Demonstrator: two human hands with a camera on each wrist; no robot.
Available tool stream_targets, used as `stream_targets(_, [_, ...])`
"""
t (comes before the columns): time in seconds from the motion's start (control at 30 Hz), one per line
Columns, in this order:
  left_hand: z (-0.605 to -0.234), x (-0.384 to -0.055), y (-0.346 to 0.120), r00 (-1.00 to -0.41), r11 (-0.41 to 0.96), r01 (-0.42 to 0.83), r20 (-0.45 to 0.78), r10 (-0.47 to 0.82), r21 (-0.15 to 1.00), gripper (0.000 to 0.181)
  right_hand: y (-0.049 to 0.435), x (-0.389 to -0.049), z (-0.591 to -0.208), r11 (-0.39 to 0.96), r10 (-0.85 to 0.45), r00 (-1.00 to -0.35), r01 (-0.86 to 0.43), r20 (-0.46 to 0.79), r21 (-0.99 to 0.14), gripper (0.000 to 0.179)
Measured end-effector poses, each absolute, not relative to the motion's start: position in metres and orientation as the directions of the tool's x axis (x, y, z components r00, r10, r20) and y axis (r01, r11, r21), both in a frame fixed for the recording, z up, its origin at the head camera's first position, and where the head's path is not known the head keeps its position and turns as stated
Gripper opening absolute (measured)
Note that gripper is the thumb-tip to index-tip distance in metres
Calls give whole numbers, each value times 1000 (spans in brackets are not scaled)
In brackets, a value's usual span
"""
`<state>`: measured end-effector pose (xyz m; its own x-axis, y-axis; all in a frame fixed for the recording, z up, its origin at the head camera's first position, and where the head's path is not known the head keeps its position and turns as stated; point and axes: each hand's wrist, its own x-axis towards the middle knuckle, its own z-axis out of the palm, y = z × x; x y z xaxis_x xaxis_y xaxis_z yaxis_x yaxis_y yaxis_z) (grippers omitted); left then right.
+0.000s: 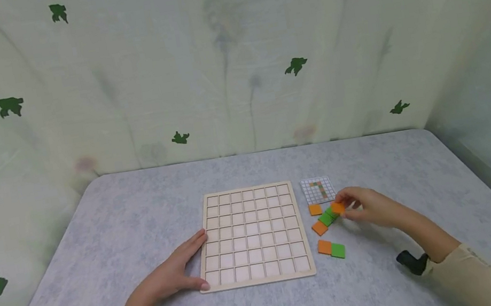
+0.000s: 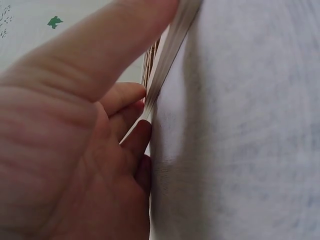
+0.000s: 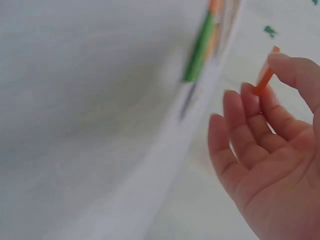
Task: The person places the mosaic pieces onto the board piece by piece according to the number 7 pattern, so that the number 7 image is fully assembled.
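Observation:
A pale wooden grid board [image 1: 254, 235] with bare square cells lies flat on the table. My left hand [image 1: 175, 270] rests on its left edge, fingers extended at the side and thumb at the near corner. The left wrist view shows the fingertips against the board's rim [image 2: 169, 55]. To the right of the board, my right hand [image 1: 371, 207] pinches an orange square tile [image 1: 337, 208] between thumb and fingers. In the right wrist view that tile [image 3: 266, 75] is held clear of the table, edge-on. Green tiles [image 1: 326, 219] lie just below it.
A small pattern card [image 1: 317, 191] with coloured squares lies beside the board's upper right. Loose orange tiles [image 1: 315, 209] and a green tile [image 1: 338, 250] lie along the board's right side. A leaf-printed curtain [image 1: 231, 68] hangs behind the grey table [image 1: 147, 207].

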<state>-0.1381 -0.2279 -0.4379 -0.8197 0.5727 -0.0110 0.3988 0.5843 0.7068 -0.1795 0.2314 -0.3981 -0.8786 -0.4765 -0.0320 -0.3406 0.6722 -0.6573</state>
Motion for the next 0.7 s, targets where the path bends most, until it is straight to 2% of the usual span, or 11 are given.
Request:
stream_targets(0.2, [-437,-139,-228,-826,587,370,-35,563,720,105,195,-195,-384,571,-520,-847,-444,115,-690,28])
stream_targets(0.47, [-438,-138,-230,-837,582,355,-30,547,731,104,132,-217,-379,419,-513,-818,-505,262,-754,29])
stream_targets(0.7, [-439,-137,-231,-835,558,353,-17,550,751,101,85,-232,-393,360,-489,-844,-425,220,-830,33])
